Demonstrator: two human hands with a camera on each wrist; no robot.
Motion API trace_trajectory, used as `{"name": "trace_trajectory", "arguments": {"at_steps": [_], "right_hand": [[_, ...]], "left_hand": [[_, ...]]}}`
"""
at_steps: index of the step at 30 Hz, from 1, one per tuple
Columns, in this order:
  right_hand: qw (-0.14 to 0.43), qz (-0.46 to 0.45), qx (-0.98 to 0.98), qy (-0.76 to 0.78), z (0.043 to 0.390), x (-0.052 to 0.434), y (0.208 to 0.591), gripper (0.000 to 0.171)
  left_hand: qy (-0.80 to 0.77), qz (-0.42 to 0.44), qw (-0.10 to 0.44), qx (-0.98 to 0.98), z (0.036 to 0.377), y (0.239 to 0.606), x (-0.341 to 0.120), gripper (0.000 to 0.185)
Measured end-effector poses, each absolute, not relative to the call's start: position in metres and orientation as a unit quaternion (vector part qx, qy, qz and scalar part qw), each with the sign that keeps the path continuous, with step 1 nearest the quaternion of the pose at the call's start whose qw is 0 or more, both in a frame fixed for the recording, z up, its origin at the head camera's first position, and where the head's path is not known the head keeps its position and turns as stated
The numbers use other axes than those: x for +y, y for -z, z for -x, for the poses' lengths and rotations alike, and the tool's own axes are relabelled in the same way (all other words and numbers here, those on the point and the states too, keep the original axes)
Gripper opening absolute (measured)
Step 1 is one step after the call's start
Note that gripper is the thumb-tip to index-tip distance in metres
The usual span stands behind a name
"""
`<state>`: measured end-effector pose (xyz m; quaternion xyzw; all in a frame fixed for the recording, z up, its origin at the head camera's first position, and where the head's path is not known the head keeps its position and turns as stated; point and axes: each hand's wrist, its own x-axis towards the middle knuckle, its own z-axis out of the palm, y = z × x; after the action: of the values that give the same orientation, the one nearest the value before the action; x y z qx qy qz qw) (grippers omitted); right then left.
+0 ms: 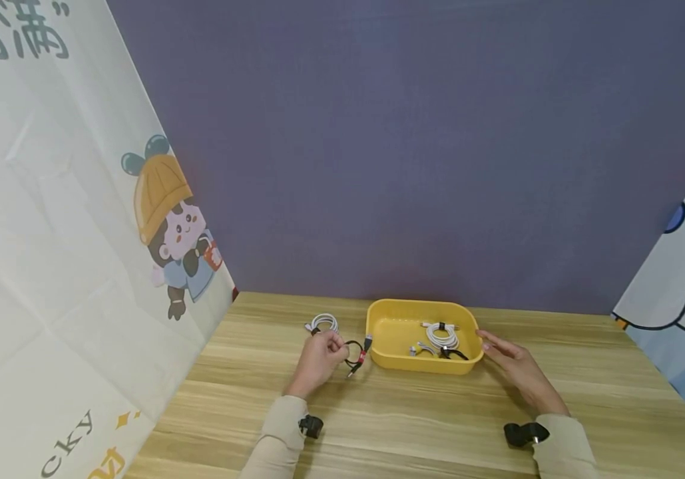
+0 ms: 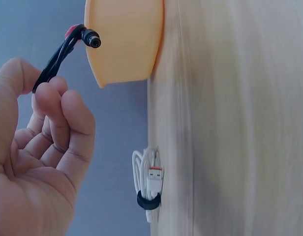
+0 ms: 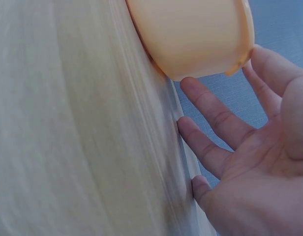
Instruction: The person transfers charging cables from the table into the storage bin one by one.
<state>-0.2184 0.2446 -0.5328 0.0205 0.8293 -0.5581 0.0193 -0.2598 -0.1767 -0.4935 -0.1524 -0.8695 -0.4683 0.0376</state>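
My left hand [image 1: 318, 361] pinches a coiled black cable [image 1: 351, 355] between thumb and fingertips, held up left of the yellow tray [image 1: 387, 360]. A red tie binds this cable; in the left wrist view its round plug [image 2: 92, 39] points toward the camera. On the table behind the left hand lies a coiled white USB cable [image 2: 154, 182] with a black strap. My right hand [image 1: 518, 369] touches the tray's right end, fingers spread and fairly straight. Inside the tray are a white coiled cable [image 1: 443, 339], a short white cable [image 1: 423, 348] and a black cable [image 1: 455, 354].
The wooden table [image 1: 414, 426] meets a dark blue-grey panel [image 1: 402, 159] just behind the tray. A white printed sheet [image 1: 48, 233] with a cartoon figure stands on the left, another printed sheet [image 1: 672, 286] on the right.
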Motion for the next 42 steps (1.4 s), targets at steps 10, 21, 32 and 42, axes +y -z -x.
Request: {"name": "trace_trajectory", "arguments": {"at_steps": [10,21,32,42], "right_hand": [[0.018,-0.023,0.839,0.543,0.218,0.243,0.532,0.065],[0.014,-0.025,0.833,0.552,0.216,0.242,0.529,0.066],[0.017,-0.026,0.826,0.563,0.216,0.241,0.528,0.064],[0.024,-0.027,0.822,0.568,0.217,0.243,0.529,0.064]], "left_hand": [[0.504,0.141,0.042,-0.851,0.256,0.496,-0.164,0.004],[0.518,0.118,0.039,-0.846,0.253,0.497,-0.155,0.003],[0.552,0.119,0.029,-0.825,0.252,0.5,-0.146,0.007],[0.58,0.115,0.018,-0.807,0.249,0.501,-0.134,0.013]]}}
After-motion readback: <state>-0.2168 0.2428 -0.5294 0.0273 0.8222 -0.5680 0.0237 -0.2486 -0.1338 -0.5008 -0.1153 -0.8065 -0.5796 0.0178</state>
